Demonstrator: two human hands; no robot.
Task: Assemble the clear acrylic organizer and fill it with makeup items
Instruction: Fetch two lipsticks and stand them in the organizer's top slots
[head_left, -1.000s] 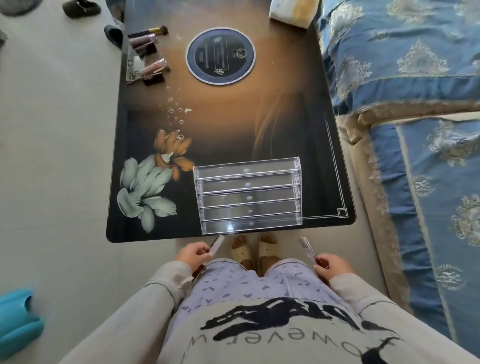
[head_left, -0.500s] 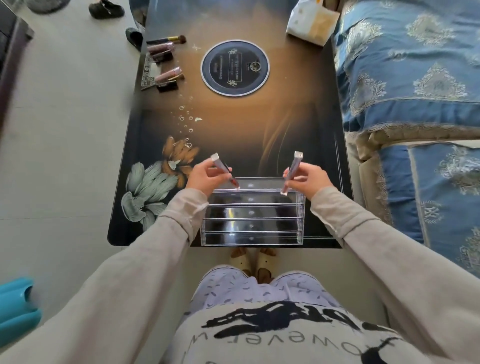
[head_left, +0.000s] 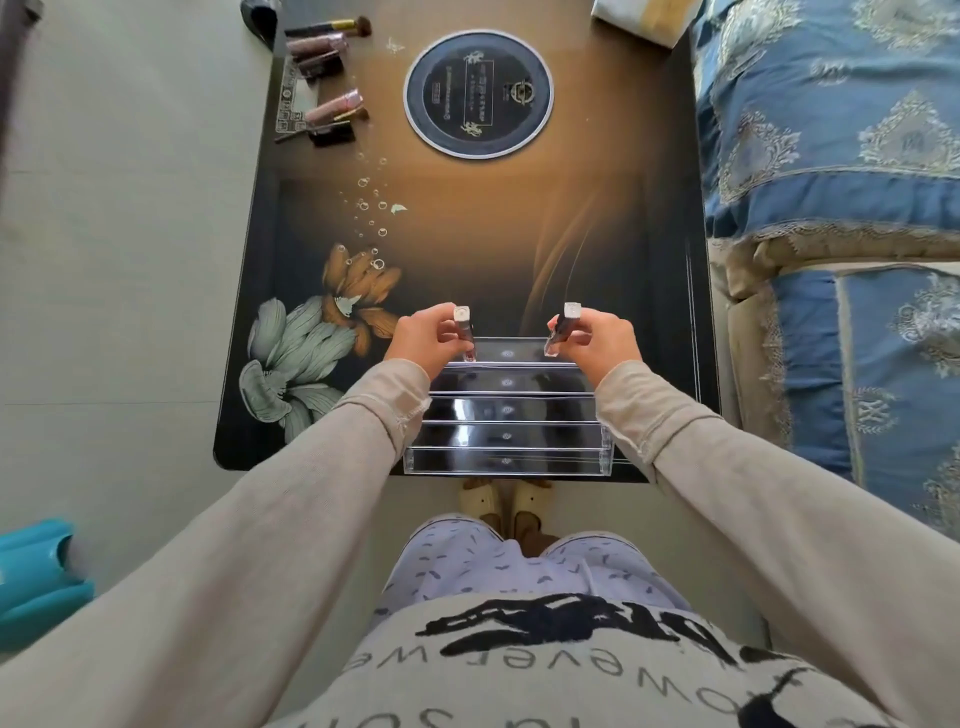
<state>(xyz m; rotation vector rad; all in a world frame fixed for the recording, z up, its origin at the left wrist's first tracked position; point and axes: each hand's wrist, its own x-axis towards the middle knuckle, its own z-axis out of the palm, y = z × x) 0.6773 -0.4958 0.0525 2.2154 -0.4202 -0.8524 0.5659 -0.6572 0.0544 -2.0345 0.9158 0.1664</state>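
Observation:
A clear acrylic organizer with several stepped rows stands at the near edge of the dark table. My left hand grips a slim lip gloss tube, held upright with its lower end in the organizer's far row at the left. My right hand grips a second lip gloss tube, slightly tilted, its lower end in the same far row at the right. More makeup items, tubes and a brush, lie at the table's far left corner.
A round black disc with a white rim lies at the far middle of the table. A bed with a blue patterned cover runs along the right. A folded cloth sits at the far right corner. A teal object is on the floor at left.
Both hands rose from my lap with a tube each and reached over the organizer. The tubes went from slanted to nearly upright, their lower ends now down in the far row.

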